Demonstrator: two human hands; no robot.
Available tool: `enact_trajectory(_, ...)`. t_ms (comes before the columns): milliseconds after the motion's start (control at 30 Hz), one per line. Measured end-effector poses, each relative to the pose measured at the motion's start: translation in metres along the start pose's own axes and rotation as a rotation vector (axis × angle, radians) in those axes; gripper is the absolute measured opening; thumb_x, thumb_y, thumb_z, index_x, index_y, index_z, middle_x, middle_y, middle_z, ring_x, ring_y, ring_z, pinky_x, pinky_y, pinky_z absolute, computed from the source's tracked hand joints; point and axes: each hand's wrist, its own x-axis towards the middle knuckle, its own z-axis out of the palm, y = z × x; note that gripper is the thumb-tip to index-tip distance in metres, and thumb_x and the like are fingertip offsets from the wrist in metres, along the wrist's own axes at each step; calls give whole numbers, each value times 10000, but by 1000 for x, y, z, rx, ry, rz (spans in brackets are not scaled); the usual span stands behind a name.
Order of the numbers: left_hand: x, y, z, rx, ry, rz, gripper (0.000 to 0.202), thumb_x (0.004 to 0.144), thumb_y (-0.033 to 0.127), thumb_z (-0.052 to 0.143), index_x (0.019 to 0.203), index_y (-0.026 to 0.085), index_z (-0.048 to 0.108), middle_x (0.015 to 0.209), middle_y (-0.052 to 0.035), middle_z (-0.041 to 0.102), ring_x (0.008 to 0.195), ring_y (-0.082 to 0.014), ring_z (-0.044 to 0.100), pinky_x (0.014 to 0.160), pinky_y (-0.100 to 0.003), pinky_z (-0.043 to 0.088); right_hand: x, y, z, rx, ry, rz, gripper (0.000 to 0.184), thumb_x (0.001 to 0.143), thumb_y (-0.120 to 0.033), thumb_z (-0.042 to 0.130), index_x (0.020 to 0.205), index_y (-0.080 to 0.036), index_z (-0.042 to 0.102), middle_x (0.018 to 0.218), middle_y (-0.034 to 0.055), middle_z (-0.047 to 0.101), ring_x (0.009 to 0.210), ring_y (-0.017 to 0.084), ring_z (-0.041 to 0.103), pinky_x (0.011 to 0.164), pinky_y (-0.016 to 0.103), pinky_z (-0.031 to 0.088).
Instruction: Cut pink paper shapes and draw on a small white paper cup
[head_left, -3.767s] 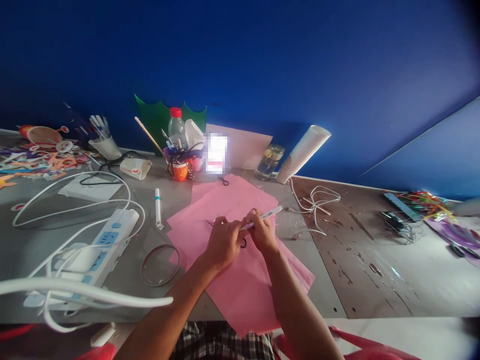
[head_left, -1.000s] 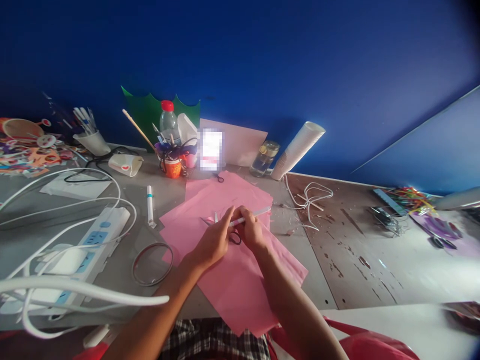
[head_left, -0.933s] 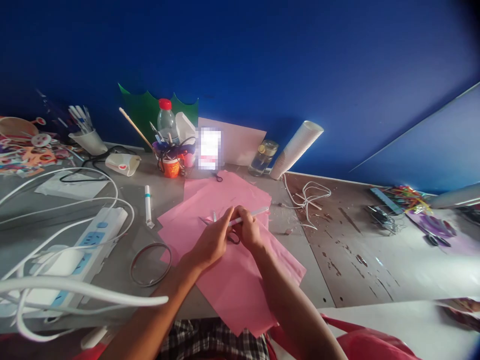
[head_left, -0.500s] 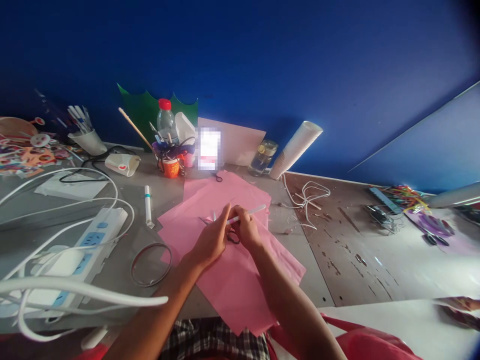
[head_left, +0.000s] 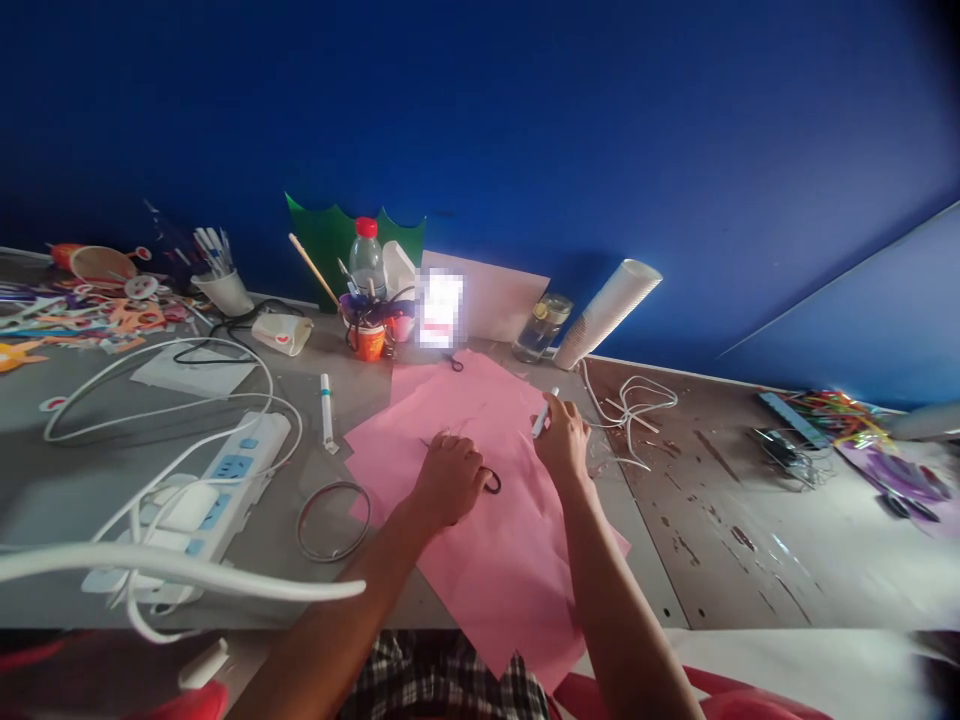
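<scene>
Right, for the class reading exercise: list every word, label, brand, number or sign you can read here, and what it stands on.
No text can be read.
White pen in the right hand: any lettering is too small or blurred.
Lit screen: blurred out.
Orange cup: any markings too small to read.
Tipped paper cup: a red mark, no readable words.
Power strip: nothing legible.

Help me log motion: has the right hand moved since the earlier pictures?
Yes, rightward: against the leaning cup stack, the right hand has gone from left of the stack's base to roughly below it in view.
</scene>
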Motion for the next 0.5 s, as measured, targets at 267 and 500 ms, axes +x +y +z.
enact_trajectory(267,0,3,-6,2,-83,-3,253,983,261,499,870,174,708,1043,-88,683,1035,-246,600,1120,-506,335,7,18,1,-380,-332,7,484,920,-132,435,1378,-153,590,1272,193,638,1193,329,584,983,424,408)
enact_trajectory(500,1,3,-5,27,-129,-12,230,985,261,496,946,156,697,1073,-110,664,1030,-254,594,1029,-459,412,13,30,-1,-344,-317,-39,612,883,-64,427,1483,-165,498,1328,181,618,1173,312,600,988,428,432)
